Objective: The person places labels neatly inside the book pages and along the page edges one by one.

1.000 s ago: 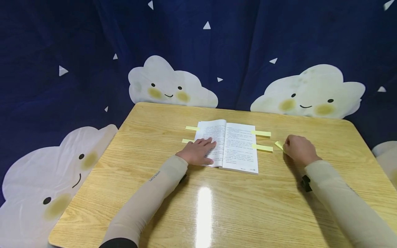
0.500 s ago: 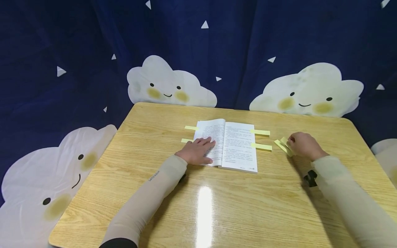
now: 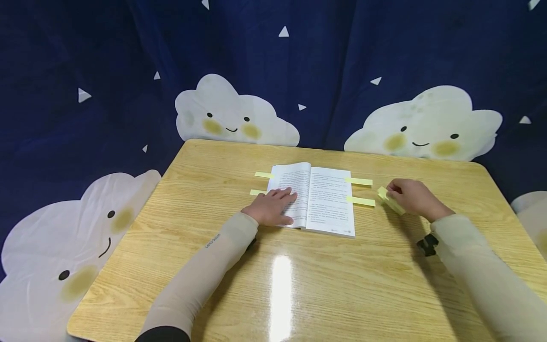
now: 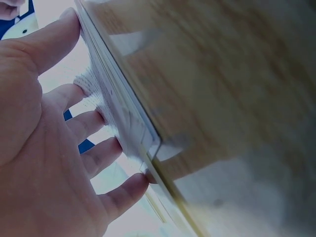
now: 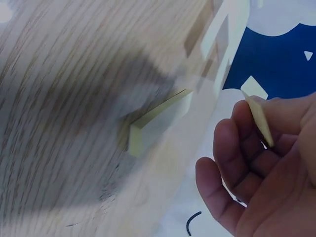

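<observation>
An open book (image 3: 329, 204) lies on the table with two yellow sticky tabs (image 3: 362, 202) jutting from its right edge. Two more tabs (image 3: 264, 175) stick out on the left side. My left hand (image 3: 271, 207) rests on the left page, fingers spread; the left wrist view shows the fingertips (image 4: 113, 144) along the pages. To the right of the book, my right hand (image 3: 416, 197) pinches a yellow sticky note strip (image 5: 260, 121) between thumb and fingers. Beneath it on the table is the sticky note pad (image 5: 160, 121), a narrow yellow block.
The wooden table (image 3: 213, 285) has a bright light reflection near its front. Behind it hangs a dark blue curtain (image 3: 325, 57) printed with white clouds and triangles.
My right hand has lifted off the sticky note pad with a strip, first shifting right, then slightly back left above the pad. The left hand has stayed on the page.
</observation>
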A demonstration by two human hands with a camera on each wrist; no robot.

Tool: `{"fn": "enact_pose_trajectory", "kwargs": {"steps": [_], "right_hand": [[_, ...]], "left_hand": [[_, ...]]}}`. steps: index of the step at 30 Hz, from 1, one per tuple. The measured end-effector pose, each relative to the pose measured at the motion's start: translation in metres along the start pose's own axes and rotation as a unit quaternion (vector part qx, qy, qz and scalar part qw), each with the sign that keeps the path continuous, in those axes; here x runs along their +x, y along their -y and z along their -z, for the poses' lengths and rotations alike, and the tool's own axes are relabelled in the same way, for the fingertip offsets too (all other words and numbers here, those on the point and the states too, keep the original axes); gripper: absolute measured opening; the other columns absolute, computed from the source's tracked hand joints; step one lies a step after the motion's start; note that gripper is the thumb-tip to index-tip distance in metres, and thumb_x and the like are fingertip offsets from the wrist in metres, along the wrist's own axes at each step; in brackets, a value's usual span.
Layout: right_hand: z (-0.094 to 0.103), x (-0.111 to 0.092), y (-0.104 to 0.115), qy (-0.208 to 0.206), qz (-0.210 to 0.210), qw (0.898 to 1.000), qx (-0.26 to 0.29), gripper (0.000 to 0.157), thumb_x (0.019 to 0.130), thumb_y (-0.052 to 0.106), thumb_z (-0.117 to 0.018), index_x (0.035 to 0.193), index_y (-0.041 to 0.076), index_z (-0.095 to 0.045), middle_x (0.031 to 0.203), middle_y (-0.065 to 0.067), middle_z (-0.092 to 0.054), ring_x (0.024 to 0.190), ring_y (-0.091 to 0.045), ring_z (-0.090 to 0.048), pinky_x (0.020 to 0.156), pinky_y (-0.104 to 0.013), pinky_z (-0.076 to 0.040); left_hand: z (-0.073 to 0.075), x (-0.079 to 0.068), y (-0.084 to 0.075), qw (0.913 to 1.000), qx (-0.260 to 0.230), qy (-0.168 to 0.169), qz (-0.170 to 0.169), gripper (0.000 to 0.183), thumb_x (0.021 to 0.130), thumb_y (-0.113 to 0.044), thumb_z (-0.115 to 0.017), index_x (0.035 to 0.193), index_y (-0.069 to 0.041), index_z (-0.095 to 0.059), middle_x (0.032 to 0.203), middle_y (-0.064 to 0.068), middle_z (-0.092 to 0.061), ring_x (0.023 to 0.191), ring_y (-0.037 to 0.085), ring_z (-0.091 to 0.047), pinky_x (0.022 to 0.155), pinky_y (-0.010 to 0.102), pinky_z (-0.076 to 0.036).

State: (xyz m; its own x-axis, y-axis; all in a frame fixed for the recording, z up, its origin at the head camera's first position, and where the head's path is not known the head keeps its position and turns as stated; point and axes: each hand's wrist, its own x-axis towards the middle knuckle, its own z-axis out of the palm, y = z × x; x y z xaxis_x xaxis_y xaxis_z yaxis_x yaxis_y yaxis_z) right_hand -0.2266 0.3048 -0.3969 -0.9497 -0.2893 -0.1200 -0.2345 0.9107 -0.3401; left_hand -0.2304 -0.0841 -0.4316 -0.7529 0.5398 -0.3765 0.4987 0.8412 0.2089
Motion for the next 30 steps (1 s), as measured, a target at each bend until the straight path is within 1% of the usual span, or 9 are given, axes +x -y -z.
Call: {"fn": "enact_pose_trajectory", "kwargs": {"steps": [3,5,10,16,19,24,27,30], "right_hand": [[0.001,-0.001,0.005,-0.005,0.010,1.000,0.003,0.020,0.101,0.014,-0.054,0.102,-0.004,-0.063,0.082,-0.011,-0.064,0.066,-0.015,-0.048,0.064,-0.034,-0.041],[0.002,-0.002,0.009,-0.007,0.014,1.000,0.011,0.020,0.102,0.016,-0.054,0.101,-0.002,-0.064,0.079,-0.010,-0.062,0.064,-0.015,-0.047,0.065,-0.034,-0.040],[0.002,-0.004,0.017,-0.006,0.021,0.999,0.034,0.026,0.104,0.022,-0.050,0.096,0.002,-0.064,0.070,-0.002,-0.052,0.058,-0.014,-0.043,0.063,-0.033,-0.036],[0.003,-0.005,0.029,0.002,0.025,0.998,0.059,0.025,0.105,0.023,-0.049,0.091,0.007,-0.062,0.069,-0.002,-0.051,0.060,-0.014,-0.042,0.063,-0.031,-0.035],[0.003,-0.006,0.037,0.001,0.025,0.997,0.069,0.021,0.104,0.020,-0.051,0.091,0.007,-0.062,0.073,-0.003,-0.055,0.063,-0.014,-0.044,0.063,-0.031,-0.036],[0.000,-0.007,0.048,-0.006,0.035,0.997,0.072,0.018,0.103,0.017,-0.052,0.097,0.006,-0.064,0.087,-0.007,-0.064,0.072,-0.015,-0.048,0.067,-0.032,-0.040],[-0.002,-0.008,0.054,-0.001,0.038,0.996,0.075,0.017,0.103,0.017,-0.053,0.100,0.006,-0.064,0.092,-0.008,-0.066,0.075,-0.016,-0.050,0.069,-0.033,-0.042],[-0.003,-0.010,0.060,0.005,0.042,0.996,0.076,0.015,0.102,0.016,-0.054,0.101,0.005,-0.065,0.093,-0.008,-0.066,0.075,-0.016,-0.050,0.069,-0.033,-0.042]], "left_hand": [[0.000,0.000,-0.001,1.0000,0.000,0.001,0.001,0.079,0.098,-0.053,-0.054,0.161,-0.027,-0.013,0.170,-0.003,-0.008,0.157,0.027,-0.014,0.120,0.057,-0.026],[0.001,0.000,-0.001,1.0000,0.001,0.003,0.001,0.079,0.098,-0.053,-0.054,0.161,-0.027,-0.013,0.170,-0.002,-0.008,0.157,0.027,-0.014,0.120,0.057,-0.026],[0.001,-0.001,-0.002,1.0000,0.001,0.004,0.001,0.079,0.098,-0.053,-0.054,0.161,-0.027,-0.013,0.170,-0.002,-0.008,0.157,0.027,-0.014,0.120,0.057,-0.026],[0.002,0.000,-0.001,1.0000,-0.003,0.007,0.002,0.080,0.098,-0.053,-0.054,0.161,-0.028,-0.013,0.170,-0.003,-0.006,0.157,0.027,-0.013,0.120,0.057,-0.025],[0.001,0.001,-0.001,1.0000,-0.003,0.007,0.003,0.080,0.098,-0.053,-0.054,0.161,-0.028,-0.012,0.170,-0.003,-0.006,0.157,0.026,-0.013,0.120,0.056,-0.025],[0.000,0.001,0.000,1.0000,-0.005,0.005,0.006,0.080,0.098,-0.053,-0.054,0.161,-0.029,-0.012,0.170,-0.004,-0.006,0.157,0.026,-0.012,0.121,0.056,-0.024],[-0.001,0.001,0.000,1.0000,-0.006,0.002,0.006,0.079,0.097,-0.053,-0.054,0.161,-0.029,-0.013,0.170,-0.004,-0.006,0.157,0.025,-0.013,0.121,0.055,-0.024],[-0.001,0.001,0.000,1.0000,-0.004,0.002,0.006,0.080,0.097,-0.053,-0.054,0.161,-0.029,-0.013,0.170,-0.004,-0.007,0.157,0.025,-0.013,0.120,0.055,-0.025]]}}
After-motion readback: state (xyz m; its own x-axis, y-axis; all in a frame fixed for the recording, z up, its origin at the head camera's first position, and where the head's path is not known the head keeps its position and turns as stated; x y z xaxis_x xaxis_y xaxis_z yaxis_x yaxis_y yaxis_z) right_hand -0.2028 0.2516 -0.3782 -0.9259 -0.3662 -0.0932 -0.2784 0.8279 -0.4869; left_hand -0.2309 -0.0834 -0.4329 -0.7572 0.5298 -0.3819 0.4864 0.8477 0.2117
